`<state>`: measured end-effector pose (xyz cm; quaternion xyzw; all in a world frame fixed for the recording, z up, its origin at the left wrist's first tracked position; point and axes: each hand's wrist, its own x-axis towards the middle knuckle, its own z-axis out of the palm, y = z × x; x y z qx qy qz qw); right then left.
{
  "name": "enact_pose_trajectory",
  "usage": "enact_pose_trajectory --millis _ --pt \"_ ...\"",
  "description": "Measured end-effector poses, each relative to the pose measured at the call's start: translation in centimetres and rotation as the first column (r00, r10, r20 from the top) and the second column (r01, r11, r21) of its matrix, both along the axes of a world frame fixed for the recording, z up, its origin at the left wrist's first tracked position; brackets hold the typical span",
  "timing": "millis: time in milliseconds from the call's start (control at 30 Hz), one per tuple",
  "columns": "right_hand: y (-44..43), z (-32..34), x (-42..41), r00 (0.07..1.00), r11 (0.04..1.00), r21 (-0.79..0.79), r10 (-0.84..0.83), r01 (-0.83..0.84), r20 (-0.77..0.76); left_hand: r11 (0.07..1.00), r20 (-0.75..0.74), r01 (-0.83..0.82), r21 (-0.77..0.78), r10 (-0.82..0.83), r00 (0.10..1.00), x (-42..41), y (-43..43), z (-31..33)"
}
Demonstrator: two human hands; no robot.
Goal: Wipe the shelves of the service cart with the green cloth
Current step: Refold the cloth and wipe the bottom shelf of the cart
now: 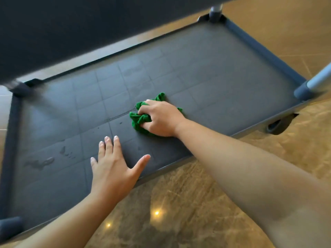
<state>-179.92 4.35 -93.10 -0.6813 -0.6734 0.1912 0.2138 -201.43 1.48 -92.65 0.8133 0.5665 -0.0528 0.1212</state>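
In the head view, a dark grey shelf [206, 72] of the service cart is seen from above, its surface marked with a faint grid of lines and edged by a low raised rim. The green cloth [138, 119] is bunched up near the middle of the shelf and is gripped by the right hand [161, 119], whose fingers are curled tightly over it so that green folds stick out ahead of the knuckles and to the hand's left. The cloth is pressed down onto the shelf beneath the palm. The left hand [112, 169] is held open and empty, fingers spread and palm down, over the near part of the shelf, close to the front rim; whether it rests on the surface cannot be told. Wet smears and droplets [41, 162] are seen on the shelf to the left of the left hand. A metal post [318, 79] rises from the corner to the right of the right hand. A glossy brown tiled floor [197, 203] lies below both forearms.
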Motion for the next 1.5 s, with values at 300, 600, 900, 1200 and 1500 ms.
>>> enact_pose_trajectory --millis 300,600,900,1200,1500 --pt "0.1 -1.1 -0.5 0.996 0.998 0.026 -0.064 0.062 0.057 0.999 0.058 -0.013 -0.049 0.016 0.998 -0.5 -0.9 0.3" --pt "4.0 1.3 -1.3 0.93 0.89 -0.313 -0.251 0.331 0.27 0.969 0.148 0.084 -0.233 -0.05 0.988 -2.4 0.9 1.9" --pt "2.4 2.9 -6.2 0.93 0.869 -0.345 -0.288 0.354 0.23 0.975 -0.029 0.192 -0.11 -0.196 0.98 -18.5 3.4 3.2" --pt "-0.2 1.1 -16.3 0.941 0.925 -0.224 -0.257 0.305 0.222 0.989 0.061 0.149 -0.024 -0.147 0.987 -21.4 2.2 0.6" --pt "-3.1 1.2 -24.1 0.949 0.922 -0.285 0.301 -0.263 0.097 0.995 0.194 0.099 -0.027 -0.092 0.977 -22.2 1.9 0.6"
